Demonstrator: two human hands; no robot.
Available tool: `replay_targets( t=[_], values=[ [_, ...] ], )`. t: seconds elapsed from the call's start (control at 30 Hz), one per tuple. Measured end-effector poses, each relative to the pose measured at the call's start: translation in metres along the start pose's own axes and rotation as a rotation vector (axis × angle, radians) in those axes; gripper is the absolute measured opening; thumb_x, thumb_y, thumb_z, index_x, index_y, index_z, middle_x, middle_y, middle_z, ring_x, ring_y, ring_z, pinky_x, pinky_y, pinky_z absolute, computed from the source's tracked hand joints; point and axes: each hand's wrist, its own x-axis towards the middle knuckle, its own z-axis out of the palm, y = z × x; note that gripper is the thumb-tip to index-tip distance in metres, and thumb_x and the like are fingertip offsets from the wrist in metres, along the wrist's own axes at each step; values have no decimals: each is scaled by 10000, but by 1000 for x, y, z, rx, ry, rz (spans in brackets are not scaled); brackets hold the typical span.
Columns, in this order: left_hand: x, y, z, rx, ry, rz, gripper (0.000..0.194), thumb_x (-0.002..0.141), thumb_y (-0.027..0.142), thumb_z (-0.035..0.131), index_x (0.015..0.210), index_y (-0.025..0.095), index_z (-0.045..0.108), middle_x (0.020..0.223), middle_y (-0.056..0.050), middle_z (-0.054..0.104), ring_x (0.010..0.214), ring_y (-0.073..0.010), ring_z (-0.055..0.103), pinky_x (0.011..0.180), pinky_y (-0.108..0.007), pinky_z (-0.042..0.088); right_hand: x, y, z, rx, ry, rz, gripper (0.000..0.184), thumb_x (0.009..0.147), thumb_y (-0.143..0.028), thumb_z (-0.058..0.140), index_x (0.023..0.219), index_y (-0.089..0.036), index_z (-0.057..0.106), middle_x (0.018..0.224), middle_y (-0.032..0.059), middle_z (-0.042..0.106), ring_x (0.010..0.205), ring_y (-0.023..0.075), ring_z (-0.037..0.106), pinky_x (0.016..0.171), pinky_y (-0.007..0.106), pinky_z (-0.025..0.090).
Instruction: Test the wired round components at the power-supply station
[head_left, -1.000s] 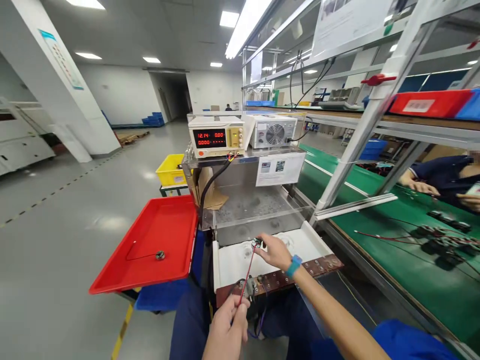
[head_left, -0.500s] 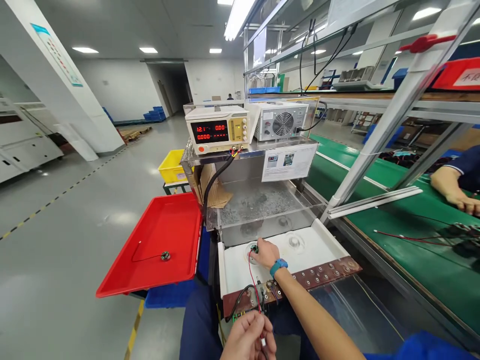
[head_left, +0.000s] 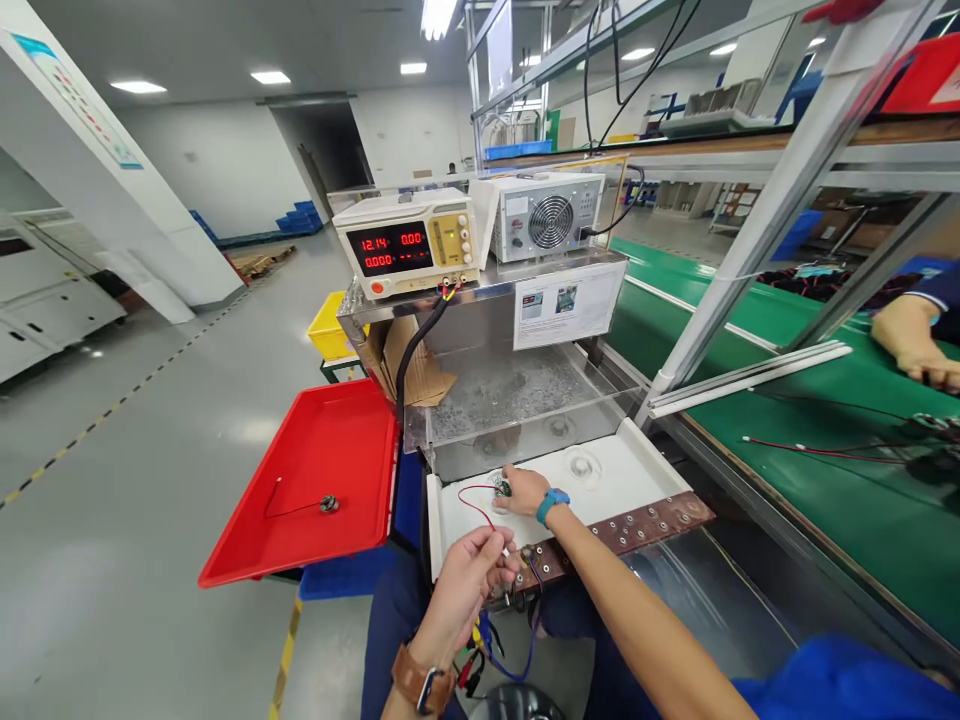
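My right hand (head_left: 527, 494), with a blue band at the wrist, grips a small round part with a green circuit board (head_left: 502, 488) over the white tray (head_left: 457, 545). A red wire (head_left: 469, 488) loops from that part to my left hand (head_left: 472, 568). The left fingertips pinch the wire's end, where a bit of white connector shows. Below my left hand is the brown terminal strip (head_left: 637, 535) with metal studs along the white tray's front edge. Clip leads (head_left: 474, 665) in several colours hang under it.
A red tray (head_left: 322, 440) on the left holds a similar round part (head_left: 328, 503) with its wire. Ahead stands a power supply (head_left: 405, 240) with red digits. On the right, another person's hand (head_left: 926, 365) rests by the green conveyor (head_left: 810, 400), near wired parts.
My left hand has moved up and forward from the lower edge, bringing the wire's end close to the terminal strip. The red wire now bows into a loop. The view has shifted slightly.
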Motion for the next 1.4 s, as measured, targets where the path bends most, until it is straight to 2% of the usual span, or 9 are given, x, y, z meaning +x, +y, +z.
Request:
replay_targets(
  t=[0.1, 0.17, 0.27, 0.33, 0.43, 0.63, 1.07, 1.4],
  values=[
    [17, -5, -1, 58, 23, 9, 472, 645, 505, 806, 885, 119, 682, 696, -2, 638, 611, -87, 615, 600, -196, 510, 1, 8, 4, 10, 42, -73, 353, 850, -450, 608, 1101, -205, 566, 1002, 83, 710, 952, 227, 642, 716, 275, 362],
    [27, -9, -2, 141, 41, 31, 490, 645, 531, 788, 889, 121, 676, 655, -3, 635, 594, -103, 602, 590, -217, 500, 3, 10, 7, 24, 46, -71, 330, 851, -438, 609, 1086, -210, 573, 967, 71, 710, 926, 215, 639, 703, 271, 348],
    [44, -16, -1, 390, 83, 146, 425, 681, 529, 732, 832, 133, 692, 669, -23, 654, 633, -137, 595, 588, -238, 464, 5, 10, 8, 49, 32, -46, 333, 831, -440, 621, 1078, -220, 580, 950, 60, 711, 886, 206, 641, 686, 269, 338],
    [54, -21, -1, 586, 94, 229, 335, 712, 468, 691, 789, 143, 712, 712, -40, 689, 698, -163, 607, 650, -260, 462, 6, 10, 8, 53, 36, -22, 329, 820, -425, 624, 1075, -223, 585, 942, 56, 715, 879, 205, 644, 682, 269, 337],
    [65, -30, -2, 755, 74, 261, 256, 727, 380, 636, 779, 151, 736, 764, -50, 740, 762, -196, 630, 759, -302, 469, 7, 10, 8, 53, 54, -7, 338, 814, -424, 623, 1083, -223, 586, 945, 56, 719, 885, 207, 647, 685, 269, 342],
    [70, -42, -6, 821, 75, 250, 278, 733, 382, 598, 802, 153, 739, 791, -47, 761, 762, -211, 643, 781, -315, 472, 9, 13, 11, 61, 65, -25, 348, 805, -432, 629, 1084, -229, 588, 940, 53, 722, 875, 213, 651, 681, 269, 347],
    [74, -47, -10, 950, 44, 270, 293, 781, 380, 538, 823, 161, 727, 800, -55, 742, 780, -211, 629, 784, -309, 458, 10, 13, 12, 81, 66, -23, 368, 786, -427, 635, 1080, -212, 586, 919, 59, 713, 849, 209, 642, 666, 268, 323],
    [71, -47, -8, 956, 66, 271, 274, 779, 352, 522, 787, 155, 712, 777, -72, 725, 757, -215, 604, 770, -323, 448, 6, 8, 10, 107, 96, -10, 337, 752, -370, 639, 1050, -216, 605, 890, 54, 720, 838, 219, 654, 660, 268, 318]
  ],
)
